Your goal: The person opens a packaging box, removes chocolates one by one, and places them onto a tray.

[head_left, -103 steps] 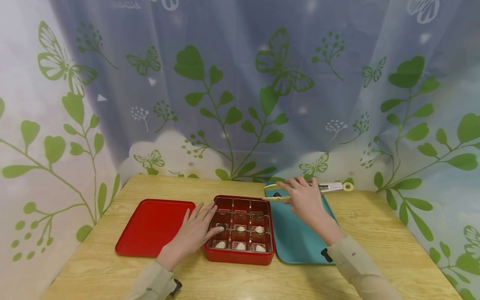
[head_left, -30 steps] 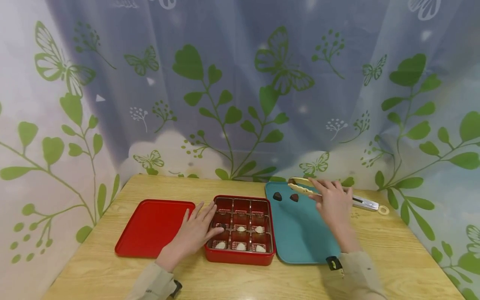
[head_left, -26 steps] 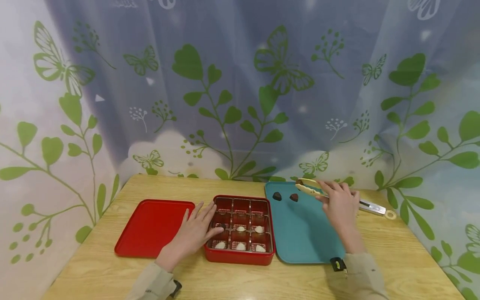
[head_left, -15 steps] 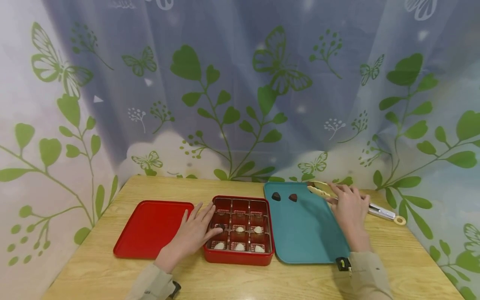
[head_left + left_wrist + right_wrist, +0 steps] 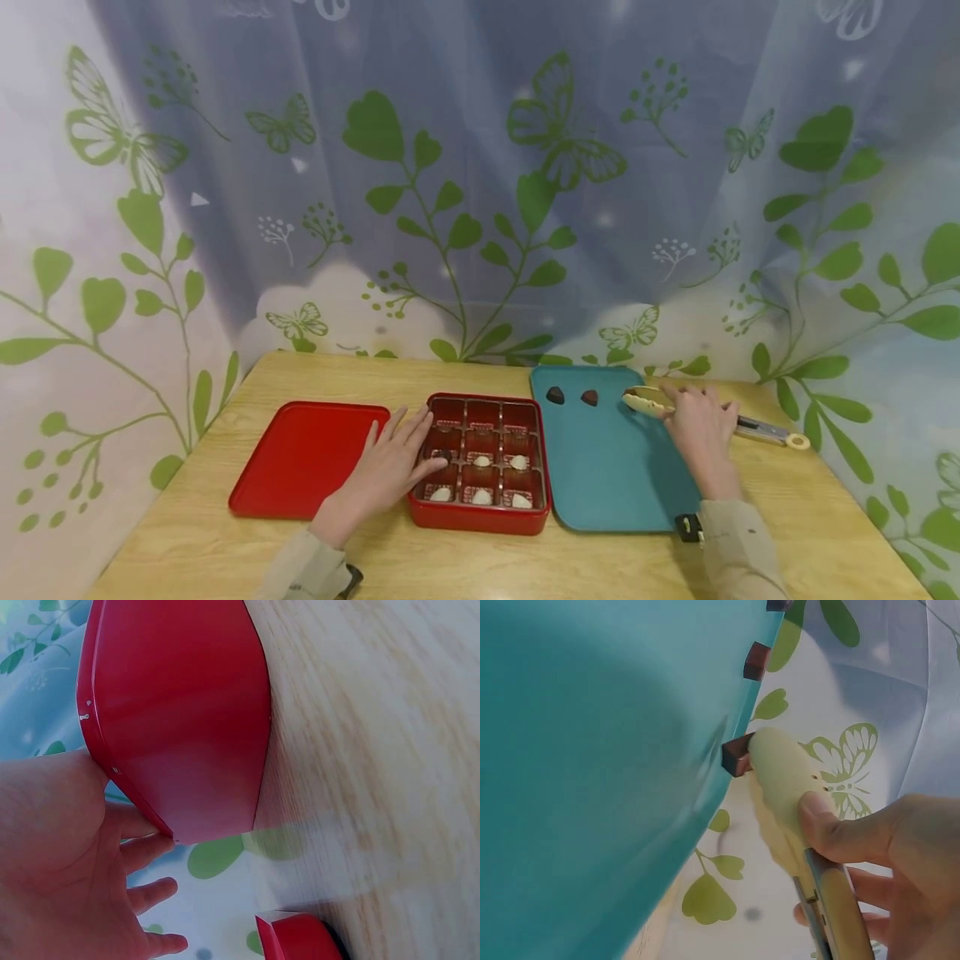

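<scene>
My right hand (image 5: 701, 423) grips a pair of tongs (image 5: 649, 402) with cream tips and a metal handle, its thumb pressing one arm. Between the tips is a brown chocolate piece (image 5: 736, 756), low at the back right edge of the teal tray (image 5: 607, 475). Two more dark chocolates (image 5: 555, 396) sit in a row to its left. My left hand (image 5: 386, 467) rests with straight, spread fingers on the left rim of a red compartment box (image 5: 480, 520). White pieces (image 5: 482, 497) fill several of its front cells, and a dark piece (image 5: 443, 456) lies partly behind my thumb.
A flat red lid (image 5: 300, 467) lies left of the box on the wooden table (image 5: 180, 546). The tray stands close against the box's right side. A patterned curtain (image 5: 480, 208) hangs behind the table's back edge.
My right hand has carried the tongs rightward from the tray's back left, then lowered them at its back right with a brown chocolate between the tips. My left hand stays on the box.
</scene>
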The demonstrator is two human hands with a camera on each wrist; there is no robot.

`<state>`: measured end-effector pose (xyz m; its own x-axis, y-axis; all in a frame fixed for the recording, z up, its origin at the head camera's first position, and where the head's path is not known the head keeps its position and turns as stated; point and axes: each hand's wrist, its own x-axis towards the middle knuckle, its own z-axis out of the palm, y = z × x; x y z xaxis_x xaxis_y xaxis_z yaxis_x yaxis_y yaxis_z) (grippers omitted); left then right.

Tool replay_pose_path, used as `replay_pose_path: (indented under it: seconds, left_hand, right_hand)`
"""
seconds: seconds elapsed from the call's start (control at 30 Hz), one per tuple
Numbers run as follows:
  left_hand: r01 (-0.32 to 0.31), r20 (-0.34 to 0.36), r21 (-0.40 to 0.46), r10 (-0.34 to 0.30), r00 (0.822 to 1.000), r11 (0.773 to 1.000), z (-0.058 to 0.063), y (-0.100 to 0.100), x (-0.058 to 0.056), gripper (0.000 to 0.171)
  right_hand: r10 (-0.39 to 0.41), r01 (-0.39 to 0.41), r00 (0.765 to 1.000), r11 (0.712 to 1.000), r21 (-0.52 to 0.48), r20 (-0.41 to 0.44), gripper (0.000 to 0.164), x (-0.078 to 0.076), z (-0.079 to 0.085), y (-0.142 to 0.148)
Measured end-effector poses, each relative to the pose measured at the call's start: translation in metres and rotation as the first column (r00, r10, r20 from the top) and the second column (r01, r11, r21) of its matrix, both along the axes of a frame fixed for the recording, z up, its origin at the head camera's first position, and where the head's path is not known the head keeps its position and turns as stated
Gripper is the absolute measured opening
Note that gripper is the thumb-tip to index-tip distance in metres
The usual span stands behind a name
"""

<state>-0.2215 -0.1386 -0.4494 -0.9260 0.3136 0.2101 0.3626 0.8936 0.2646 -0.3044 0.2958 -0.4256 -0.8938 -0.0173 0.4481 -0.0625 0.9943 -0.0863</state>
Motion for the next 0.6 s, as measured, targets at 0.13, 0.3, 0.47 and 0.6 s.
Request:
replay_pose_path:
  seconds: [0.13,0.3,0.47,0.6]
  left_hand:
    - [0.002,-0.001,-0.004,-0.002,1.0,1.0,0.0,-0.002,0.0,0.073]
    - [0.003,-0.015,-0.002,-0.003,1.0,1.0,0.0,-0.002,0.0,0.073]
    - [0.009,-0.007,0.005,-0.009,1.0,1.0,0.0,-0.002,0.001,0.073]
    - [0.008,-0.006,0.0,-0.008,1.0,1.0,0.0,-0.002,0.0,0.073]
  right_hand:
    - [0.0,0.0,0.998,1.0,0.001,0.058,0.043,-0.004,0.001,0.0]
    - [0.005,-0.006,0.994,1.0,0.012,0.109,0.044,-0.013,0.005,-0.001]
    - [0.006,-0.008,0.988,1.0,0.012,0.151,0.044,-0.018,0.008,-0.004]
    - [0.007,-0.009,0.992,1.0,0.019,0.124,0.048,-0.019,0.009,-0.006]
